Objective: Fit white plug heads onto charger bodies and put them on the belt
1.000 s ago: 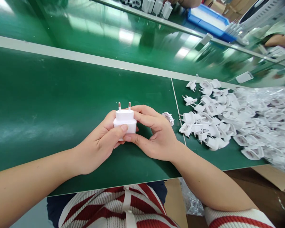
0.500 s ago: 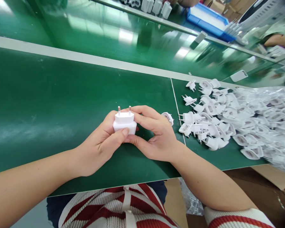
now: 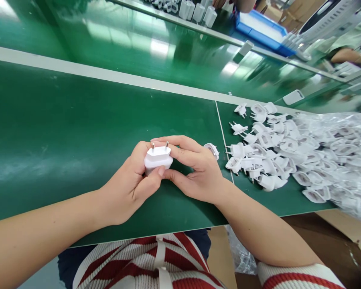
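A white two-pin plug adapter (image 3: 158, 157) is held between both hands above the green table (image 3: 108, 116), its metal pins pointing up and away from me. My left hand (image 3: 129, 186) is closed on its left side, with the thumb across the lower front. From the right, my right hand (image 3: 198, 170) grips the adapter with its fingers behind and the thumb at the lower right edge. Beside the right hand lies a loose white plug piece (image 3: 211, 151).
Many white plug pieces (image 3: 266, 138) are heaped at the right, spilling from a clear plastic bag (image 3: 345, 160). Past the white strip (image 3: 108, 75), a moving-looking green surface carries white blocks (image 3: 293, 97). A blue tray (image 3: 260, 30) and another person's arm (image 3: 349, 55) are at the far right.
The adapter has tilted, its pins now leaning more toward me, and my left thumb has shifted slightly. White blocks on the far green surface have moved left.
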`<state>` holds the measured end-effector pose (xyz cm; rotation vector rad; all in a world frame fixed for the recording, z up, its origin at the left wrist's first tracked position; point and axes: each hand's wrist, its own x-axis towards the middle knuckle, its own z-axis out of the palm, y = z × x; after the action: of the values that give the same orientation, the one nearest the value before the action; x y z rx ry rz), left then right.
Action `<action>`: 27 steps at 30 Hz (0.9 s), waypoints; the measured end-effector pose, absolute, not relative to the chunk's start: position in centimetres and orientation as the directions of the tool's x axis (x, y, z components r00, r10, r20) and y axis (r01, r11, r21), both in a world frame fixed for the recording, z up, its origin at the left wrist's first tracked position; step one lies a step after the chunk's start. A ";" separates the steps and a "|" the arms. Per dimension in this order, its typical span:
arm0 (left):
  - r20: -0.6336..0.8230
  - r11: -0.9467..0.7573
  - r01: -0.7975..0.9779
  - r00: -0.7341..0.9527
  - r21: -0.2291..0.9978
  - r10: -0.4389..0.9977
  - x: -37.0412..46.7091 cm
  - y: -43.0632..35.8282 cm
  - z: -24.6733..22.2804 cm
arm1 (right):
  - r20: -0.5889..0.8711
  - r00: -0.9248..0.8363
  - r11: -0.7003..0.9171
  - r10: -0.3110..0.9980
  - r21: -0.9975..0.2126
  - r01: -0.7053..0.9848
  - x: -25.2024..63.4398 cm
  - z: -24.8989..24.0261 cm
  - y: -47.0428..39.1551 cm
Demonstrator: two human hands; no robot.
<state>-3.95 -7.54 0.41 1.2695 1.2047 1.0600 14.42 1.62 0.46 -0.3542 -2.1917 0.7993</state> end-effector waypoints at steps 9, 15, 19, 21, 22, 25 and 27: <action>-0.036 0.026 0.134 0.071 0.991 0.997 -3.7 -7.8 0.5 | 0.569 -0.667 0.763 0.481 -0.647 -0.002 14.2 0.3 1.6; -0.069 0.058 0.156 0.061 0.986 0.996 -3.7 -7.6 0.8 | 0.558 -0.671 0.749 0.489 -0.662 -0.005 14.3 0.3 1.6; -0.115 0.108 0.095 0.069 0.990 0.991 -3.9 -7.4 1.0 | 0.513 -0.689 0.732 0.512 -0.680 0.038 14.3 0.6 1.5; -0.160 0.160 0.014 0.093 0.987 0.983 -4.0 -7.3 1.0 | 0.490 -0.697 0.719 0.523 -0.694 0.051 14.3 0.8 1.4; -0.188 0.192 -0.033 0.111 0.981 0.976 -4.1 -7.2 1.1 | 0.485 -0.701 0.714 0.524 -0.699 0.050 14.3 0.8 1.4; -0.250 0.269 -0.126 0.148 0.955 0.957 -4.2 -7.3 1.1 | 0.491 -0.702 0.709 0.516 -0.705 0.027 14.3 0.9 1.4; -0.263 0.283 -0.137 0.152 0.949 0.953 -4.2 -7.3 1.2 | 0.495 -0.700 0.707 0.514 -0.707 0.019 14.3 0.9 1.4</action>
<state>-4.20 -7.30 1.15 0.9528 1.1181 0.9820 14.33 1.43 0.93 -0.4042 -2.2056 0.9029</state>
